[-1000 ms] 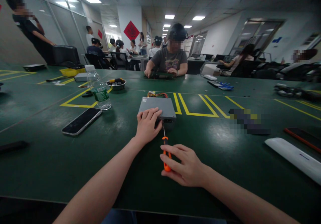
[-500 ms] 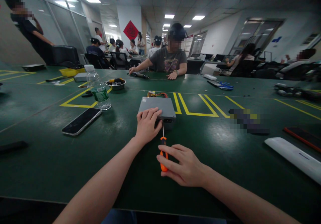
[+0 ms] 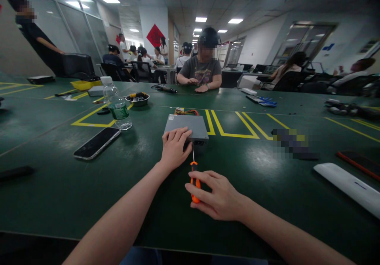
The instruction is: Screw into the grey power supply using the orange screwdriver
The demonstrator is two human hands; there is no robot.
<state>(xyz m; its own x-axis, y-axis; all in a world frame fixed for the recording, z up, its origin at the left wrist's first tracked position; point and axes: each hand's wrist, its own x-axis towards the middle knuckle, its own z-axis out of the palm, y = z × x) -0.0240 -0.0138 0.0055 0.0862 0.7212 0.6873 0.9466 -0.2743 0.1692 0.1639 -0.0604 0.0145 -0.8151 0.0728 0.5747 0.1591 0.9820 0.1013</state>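
Observation:
A grey metal computer power supply [image 3: 190, 124] lies on the green table, its bundle of coloured wires [image 3: 187, 112] coming out at the far side. My left hand [image 3: 175, 148] holds it, fingers over the top and the thumb down at the near face. An orange and black screwdriver [image 3: 195, 184] is gripped between the thumb and fingers of my right hand [image 3: 218, 195]. Its shaft points away from me, the tip meeting the near face of the power supply beside my left thumb. The exact spot under the tip is too small to make out.
Left of the power supply are a smartphone [image 3: 97, 143], a plastic water bottle [image 3: 120, 112] and a metal bowl [image 3: 137, 99] of dark and yellow items. A long white object [image 3: 350, 186] lies at right. A co-worker [image 3: 202, 65] sits across the table near a dark cylindrical tool [image 3: 166, 89].
The co-worker opposite has drawn one hand back from the dark tool towards the body. My hands, the power supply and the screwdriver stay almost in place.

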